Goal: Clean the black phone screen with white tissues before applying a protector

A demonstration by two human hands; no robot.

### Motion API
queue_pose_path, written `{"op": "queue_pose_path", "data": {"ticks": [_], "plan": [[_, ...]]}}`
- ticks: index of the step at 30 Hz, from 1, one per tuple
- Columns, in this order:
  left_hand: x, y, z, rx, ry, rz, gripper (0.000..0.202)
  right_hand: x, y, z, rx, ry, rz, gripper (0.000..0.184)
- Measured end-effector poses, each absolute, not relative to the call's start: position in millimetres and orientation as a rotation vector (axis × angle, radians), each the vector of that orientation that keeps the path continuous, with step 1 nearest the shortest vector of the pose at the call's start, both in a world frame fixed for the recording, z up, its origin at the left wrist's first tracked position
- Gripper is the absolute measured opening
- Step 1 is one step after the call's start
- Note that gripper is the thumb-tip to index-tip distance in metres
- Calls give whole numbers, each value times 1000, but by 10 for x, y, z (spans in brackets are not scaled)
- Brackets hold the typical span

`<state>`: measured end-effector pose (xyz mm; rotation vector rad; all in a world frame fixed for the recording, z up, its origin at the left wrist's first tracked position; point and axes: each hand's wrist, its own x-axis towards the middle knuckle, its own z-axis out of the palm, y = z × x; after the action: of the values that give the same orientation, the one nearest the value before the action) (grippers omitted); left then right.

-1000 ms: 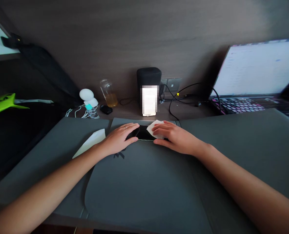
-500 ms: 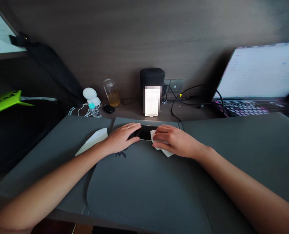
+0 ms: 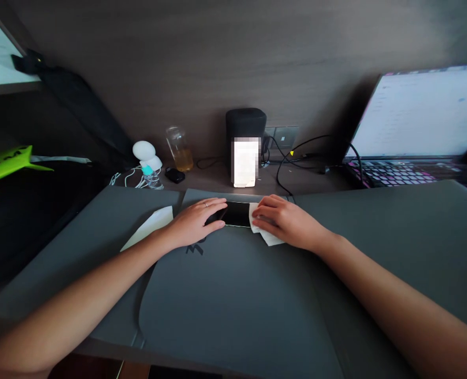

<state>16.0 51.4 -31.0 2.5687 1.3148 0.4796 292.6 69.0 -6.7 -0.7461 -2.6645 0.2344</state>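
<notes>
A: Where do we have the smartphone [image 3: 237, 215]?

B: We have it lying flat, dark screen up, on the grey mat [image 3: 225, 295], between our two hands. From it, the black speaker [image 3: 246, 116] stands at twelve o'clock, with a bright, blurred-out panel [image 3: 245, 162] in front.

A: And our left hand [image 3: 196, 222]?

B: At the phone's nine o'clock end, we hold that end between thumb and fingers, thumb by the near edge, fingers across the top.

A: Our right hand [image 3: 291, 221]?

B: At three o'clock, we have it curled over a white tissue [image 3: 272, 238], pressed on that end of the phone. A flap sticks out towards four; our fingers hide the rest.

A: What lies around us?

B: We see a white sheet [image 3: 152, 223] at nine, partly behind our left wrist, a clear bottle [image 3: 183, 159] of amber liquid between ten and eleven, and a lit laptop [image 3: 423, 116] at two.
</notes>
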Motion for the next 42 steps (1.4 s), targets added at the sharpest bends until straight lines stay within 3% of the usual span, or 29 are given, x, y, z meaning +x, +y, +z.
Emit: {"op": "queue_pose_path", "data": {"ticks": [14,37,42], "plan": [[165,509,-324,2541,1348,485,47,2902,728,-85,-624,-2717,235,27],[156,520,-311,2549,1330,476,46,2957,808,-102,-796,-2630,190,26],[156,529,-324,2554,1331,485,46,2916,767,-106,-642,-2707,275,26]]}}
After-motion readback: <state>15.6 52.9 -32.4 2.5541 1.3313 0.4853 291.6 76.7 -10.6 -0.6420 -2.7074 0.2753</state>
